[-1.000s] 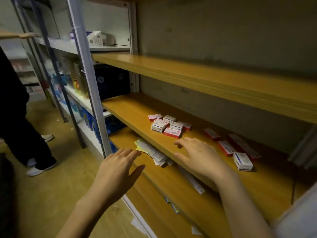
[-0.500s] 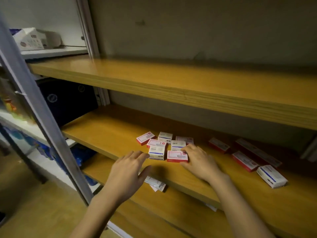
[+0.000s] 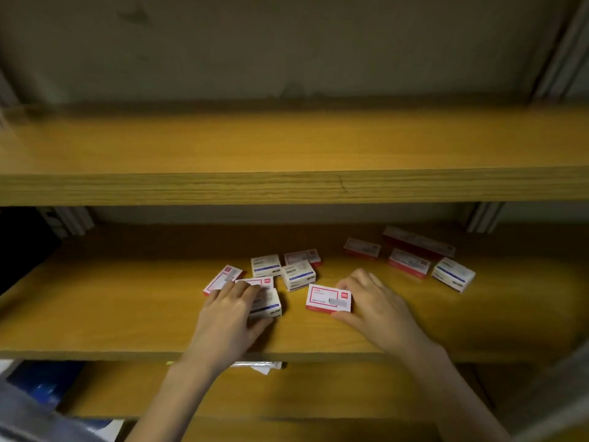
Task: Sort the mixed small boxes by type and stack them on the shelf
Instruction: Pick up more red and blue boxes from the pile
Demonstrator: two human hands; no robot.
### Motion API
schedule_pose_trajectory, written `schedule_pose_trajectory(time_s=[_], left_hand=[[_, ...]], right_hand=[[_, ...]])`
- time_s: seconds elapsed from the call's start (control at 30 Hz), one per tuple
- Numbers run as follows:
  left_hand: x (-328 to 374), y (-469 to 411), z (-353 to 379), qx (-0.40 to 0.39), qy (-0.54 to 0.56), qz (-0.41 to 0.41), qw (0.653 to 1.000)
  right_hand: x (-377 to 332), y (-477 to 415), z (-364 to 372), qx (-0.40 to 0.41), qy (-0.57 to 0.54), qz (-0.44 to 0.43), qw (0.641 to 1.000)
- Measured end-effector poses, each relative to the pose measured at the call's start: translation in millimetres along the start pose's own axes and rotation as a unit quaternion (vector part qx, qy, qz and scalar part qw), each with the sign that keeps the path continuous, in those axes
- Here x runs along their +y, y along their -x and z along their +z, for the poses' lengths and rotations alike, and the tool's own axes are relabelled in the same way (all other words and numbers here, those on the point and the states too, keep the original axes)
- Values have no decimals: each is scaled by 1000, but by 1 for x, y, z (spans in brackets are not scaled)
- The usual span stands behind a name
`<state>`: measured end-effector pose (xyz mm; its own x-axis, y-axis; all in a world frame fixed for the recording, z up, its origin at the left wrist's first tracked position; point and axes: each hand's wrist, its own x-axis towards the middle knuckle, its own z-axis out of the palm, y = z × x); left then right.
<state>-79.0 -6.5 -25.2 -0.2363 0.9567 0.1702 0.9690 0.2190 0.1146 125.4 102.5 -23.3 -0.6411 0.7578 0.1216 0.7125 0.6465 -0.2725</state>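
**Both hands down on the box cluster, middle shelf**

Where the small boxes lie scattered on the middle shelf (image 3: 95, 314), two loose groups show. Near group, centre: a red-bordered box (image 3: 329, 298) lying flat toward the front edge, label up; a white box with a blue stripe (image 3: 267, 304) to its left; behind that another red-trimmed box (image 3: 258, 282), mostly covered; a tilted red-edged box (image 3: 223, 278) at far left of the cluster; two more white boxes (image 3: 298, 276) (image 3: 265, 265) just behind; one red-bordered box (image 3: 302, 257) at the back. Print on all labels too blurred to read.

Left hand (image 3: 226, 320) rests over the white blue-striped box, fingers curled across its top and left side, thumb at its front corner: a light clasp around it, box not lifted off the board. Fingertips also touch the tilted red-edged box.

Right hand (image 3: 379, 309) sits against the right end of the front red-bordered box, index finger along its far edge, thumb at its near corner, pinching it between them. Box flat on the wood.

Far group, to the right and well apart from the hands: a small red box (image 3: 362, 248), a second red box (image 3: 408, 262), a long red box (image 3: 419, 241) behind them near the wall, and a white blue-striped box (image 3: 453, 274) at the end, angled.

Upper shelf (image 3: 287, 186) runs across above. Lower shelf (image 3: 350, 387) beneath carries a crumpled bit of wrapper (image 3: 258, 365) under the front lip, plus something blue (image 3: 44, 381) at lower left, unclear.
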Motion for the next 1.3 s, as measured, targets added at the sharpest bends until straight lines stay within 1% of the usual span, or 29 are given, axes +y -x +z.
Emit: schedule_pose_trajectory(time_s=[0.13,0.27,0.4,0.6,0.7,0.83,0.97,1.1,1.3], left_hand=[[0,-7,-2,-9,-7,23,1000],[22,-6,-17,35,3,70,997],[69,0,-34,68,14,138,988],[161,23,-50,77,47,209,974],[217,35,-53,70,68,232,968],[295,56,-50,49,114,256,959],[369,70,-39,46,127,291,947],[435,75,-26,33,139,307,941],[514,53,-8,70,145,329,931]], right_hand=[[6,26,-14,37,2,35,999],[19,54,-33,85,14,51,995],[38,89,-54,120,27,67,990],[80,160,-93,158,19,87,983],[110,201,-115,161,15,97,982],[160,262,-143,159,43,129,978],[211,318,-167,159,53,166,972],[255,359,-189,156,55,196,966],[310,396,-216,148,72,235,958]])
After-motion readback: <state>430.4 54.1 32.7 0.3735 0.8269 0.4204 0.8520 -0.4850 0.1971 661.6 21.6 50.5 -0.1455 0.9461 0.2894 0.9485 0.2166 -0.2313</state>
